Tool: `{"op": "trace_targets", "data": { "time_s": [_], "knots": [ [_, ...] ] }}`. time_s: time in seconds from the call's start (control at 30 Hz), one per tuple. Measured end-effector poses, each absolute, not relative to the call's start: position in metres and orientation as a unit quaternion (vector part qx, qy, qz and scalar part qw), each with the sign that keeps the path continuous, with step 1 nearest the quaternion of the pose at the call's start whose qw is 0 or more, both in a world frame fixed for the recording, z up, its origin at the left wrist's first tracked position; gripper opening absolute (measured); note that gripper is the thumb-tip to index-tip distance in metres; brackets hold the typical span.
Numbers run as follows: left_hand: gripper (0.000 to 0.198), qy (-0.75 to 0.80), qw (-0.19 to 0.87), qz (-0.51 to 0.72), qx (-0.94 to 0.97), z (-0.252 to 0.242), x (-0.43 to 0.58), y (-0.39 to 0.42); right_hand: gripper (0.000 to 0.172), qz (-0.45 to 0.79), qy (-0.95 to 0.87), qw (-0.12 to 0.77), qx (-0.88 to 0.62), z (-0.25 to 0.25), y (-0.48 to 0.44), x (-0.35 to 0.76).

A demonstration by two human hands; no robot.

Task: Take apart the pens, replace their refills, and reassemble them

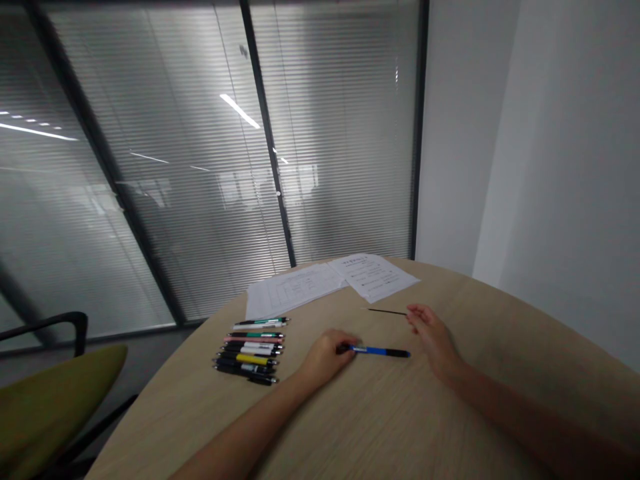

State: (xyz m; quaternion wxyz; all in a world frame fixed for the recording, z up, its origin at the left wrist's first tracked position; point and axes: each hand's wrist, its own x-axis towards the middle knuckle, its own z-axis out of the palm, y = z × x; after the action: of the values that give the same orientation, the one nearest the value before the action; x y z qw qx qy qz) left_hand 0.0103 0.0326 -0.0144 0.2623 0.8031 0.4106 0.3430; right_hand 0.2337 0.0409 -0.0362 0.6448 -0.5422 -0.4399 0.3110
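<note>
My left hand is closed on the left end of a blue and black pen, which lies pointing right, low over the table. My right hand pinches the right end of a thin dark pen refill. The refill points left and sits a little beyond the pen, apart from it. Left of my left hand, several pens lie side by side in a column, with black, white, yellow, pink and green barrels. The fingertips of my left hand are partly hidden behind the hand.
Printed paper sheets lie at the far side of the round wooden table. A green chair with a black armrest stands at the left. Glass panels with blinds and a white wall rise behind the table.
</note>
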Motion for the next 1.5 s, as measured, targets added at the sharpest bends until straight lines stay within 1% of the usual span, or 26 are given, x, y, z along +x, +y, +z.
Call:
{"op": "trace_targets", "data": {
  "time_s": [0.27,0.47,0.6,0.83,0.93,1.2,1.5],
  "knots": [
    [0.015,0.397,0.232,0.325,0.827,-0.013,0.011,0.033,0.023,0.299,-0.477,0.63,-0.535,-0.037,0.041,0.233],
    [0.021,0.46,0.244,0.357,0.775,-0.02,0.008,0.042,0.019,0.305,-0.521,0.604,-0.521,-0.038,0.041,0.23],
    [0.024,0.469,0.261,0.368,0.759,-0.02,0.008,0.042,0.019,0.298,-0.568,0.575,-0.508,-0.039,0.041,0.228],
    [0.013,0.47,0.269,0.374,0.753,-0.014,0.008,0.038,0.017,0.304,-0.61,0.539,-0.495,-0.035,0.038,0.225],
    [0.012,0.471,0.275,0.372,0.752,-0.012,0.008,0.038,0.017,0.306,-0.607,0.537,-0.499,-0.033,0.036,0.224],
    [0.022,0.469,0.306,0.364,0.744,-0.01,0.009,0.037,0.016,0.317,-0.601,0.544,-0.493,-0.037,0.039,0.224],
    [0.025,0.467,0.352,0.375,0.72,-0.013,0.006,0.04,0.017,0.324,-0.596,0.555,-0.481,-0.037,0.04,0.224]
  ]
}}
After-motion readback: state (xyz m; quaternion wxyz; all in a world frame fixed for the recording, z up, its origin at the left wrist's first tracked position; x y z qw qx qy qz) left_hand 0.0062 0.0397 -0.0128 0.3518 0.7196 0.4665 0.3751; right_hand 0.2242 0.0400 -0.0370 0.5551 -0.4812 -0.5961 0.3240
